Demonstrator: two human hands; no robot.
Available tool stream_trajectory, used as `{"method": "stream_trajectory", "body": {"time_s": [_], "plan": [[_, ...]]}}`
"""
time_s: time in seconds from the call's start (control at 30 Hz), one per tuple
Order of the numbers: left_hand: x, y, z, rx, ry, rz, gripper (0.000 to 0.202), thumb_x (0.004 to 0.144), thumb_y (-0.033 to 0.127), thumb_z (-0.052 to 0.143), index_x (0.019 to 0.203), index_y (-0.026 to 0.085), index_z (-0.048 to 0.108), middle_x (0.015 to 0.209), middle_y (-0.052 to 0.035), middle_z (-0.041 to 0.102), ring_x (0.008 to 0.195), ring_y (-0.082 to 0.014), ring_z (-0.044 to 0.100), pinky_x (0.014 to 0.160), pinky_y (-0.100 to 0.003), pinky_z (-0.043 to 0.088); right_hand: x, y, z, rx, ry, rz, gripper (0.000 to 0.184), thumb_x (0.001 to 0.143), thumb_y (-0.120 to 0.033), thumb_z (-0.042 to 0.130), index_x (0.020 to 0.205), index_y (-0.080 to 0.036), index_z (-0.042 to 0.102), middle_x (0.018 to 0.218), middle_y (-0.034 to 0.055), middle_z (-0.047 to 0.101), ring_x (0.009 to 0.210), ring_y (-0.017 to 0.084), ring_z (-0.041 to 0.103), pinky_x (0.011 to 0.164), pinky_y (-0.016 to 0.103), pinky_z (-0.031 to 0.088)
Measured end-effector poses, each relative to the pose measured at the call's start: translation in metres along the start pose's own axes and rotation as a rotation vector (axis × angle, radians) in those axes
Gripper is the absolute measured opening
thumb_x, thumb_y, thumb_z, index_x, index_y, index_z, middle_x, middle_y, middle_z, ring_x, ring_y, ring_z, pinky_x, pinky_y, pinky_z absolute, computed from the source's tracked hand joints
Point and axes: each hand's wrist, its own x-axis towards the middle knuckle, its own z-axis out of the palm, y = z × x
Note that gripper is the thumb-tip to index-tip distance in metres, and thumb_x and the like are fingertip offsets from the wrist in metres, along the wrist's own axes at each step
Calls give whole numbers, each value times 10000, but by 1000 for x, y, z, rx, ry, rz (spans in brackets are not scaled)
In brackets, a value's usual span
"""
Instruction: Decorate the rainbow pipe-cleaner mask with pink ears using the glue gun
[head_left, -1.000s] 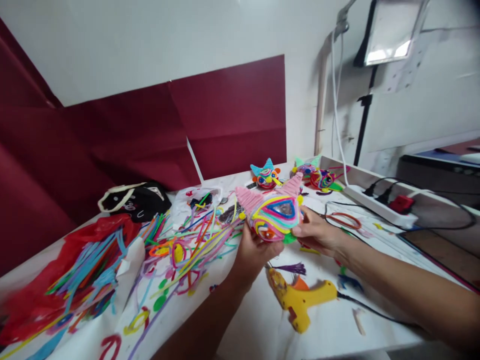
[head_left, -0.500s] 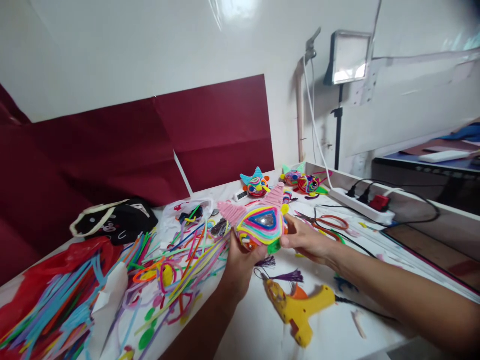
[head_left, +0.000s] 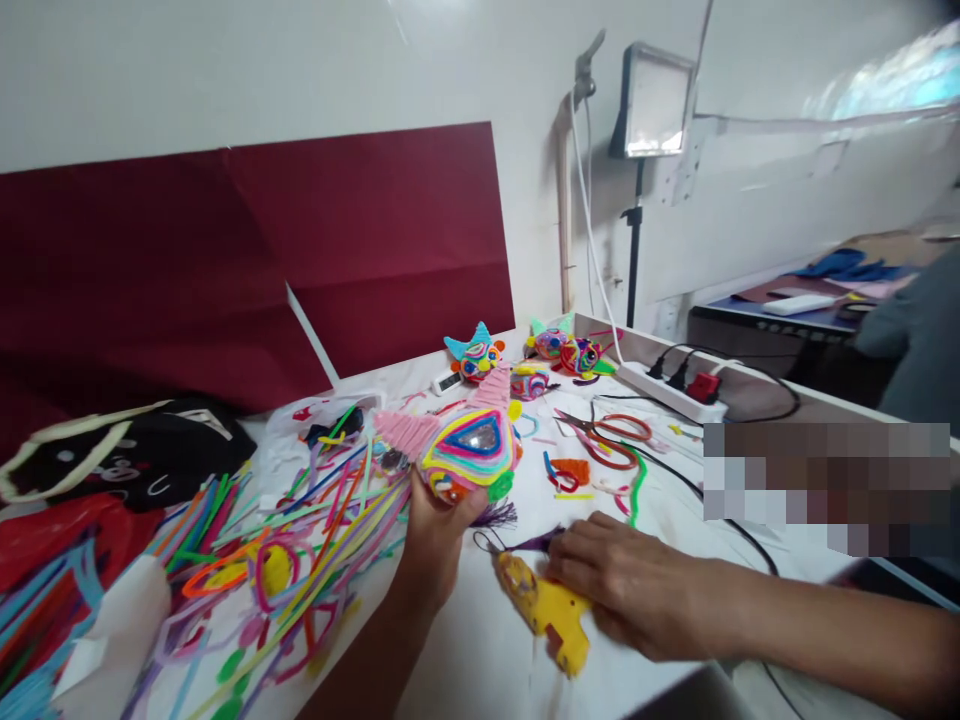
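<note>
Nearby, the right hand (head_left: 626, 585) is covering part of the yellow hot glue gun (head_left: 566, 625), its bent fingers overlapping a purple tassel (head_left: 534, 543); whether it is gripping either, I cannot tell. Just beyond, the left hand (head_left: 439, 545) is clamping the pink-eared pipe-cleaner animal head (head_left: 459, 458) above the desk (head_left: 465, 640). Farther off, orange-handled scissors (head_left: 591, 431) are lying flat, and a blue-eared head (head_left: 480, 360) is sitting before a maroon sheet (head_left: 390, 230).

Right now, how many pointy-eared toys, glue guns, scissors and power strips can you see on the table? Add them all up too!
Pointy-eared toys: 3, the pink-eared one, the blue-eared one and the green-eared one
Glue gun: 1
Scissors: 1
Power strip: 1
Total: 6
</note>
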Motion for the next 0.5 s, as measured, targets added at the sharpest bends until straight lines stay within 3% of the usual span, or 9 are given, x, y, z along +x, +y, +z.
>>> {"method": "stream_trajectory", "body": {"time_s": [0.13,0.3,0.43,0.5], "plan": [[0,-3,-2,79,17,-3,680,671,338,791,1263,296,458,1161,-45,681,1177,-247,620,1015,-442,507,9,3,9,-114,-13,-13,457,811,-214,552,1260,-131,569,1089,173,606,956,295,581,871,470,459],[0,-6,-3,47,37,-1,658,675,287,784,1241,267,449,1152,-51,681,1167,-234,625,1032,-423,487,7,-3,1,-77,-19,-17,396,759,-162,540,1146,-132,617,1103,171,603,933,298,604,842,462,500],[2,-11,-5,-33,44,8,768,647,219,806,1288,261,386,1163,-55,666,1107,-215,648,1019,-406,485,-13,4,-8,4,4,18,588,692,-112,563,1275,-185,580,1280,162,591,1082,318,618,919,443,526],[4,-13,-5,-64,53,26,786,650,188,801,1304,258,371,1201,-66,645,1094,-212,648,1013,-402,486,-30,18,-7,33,55,22,702,706,-114,583,1384,-275,502,1374,104,568,1156,301,611,928,393,544]]}}
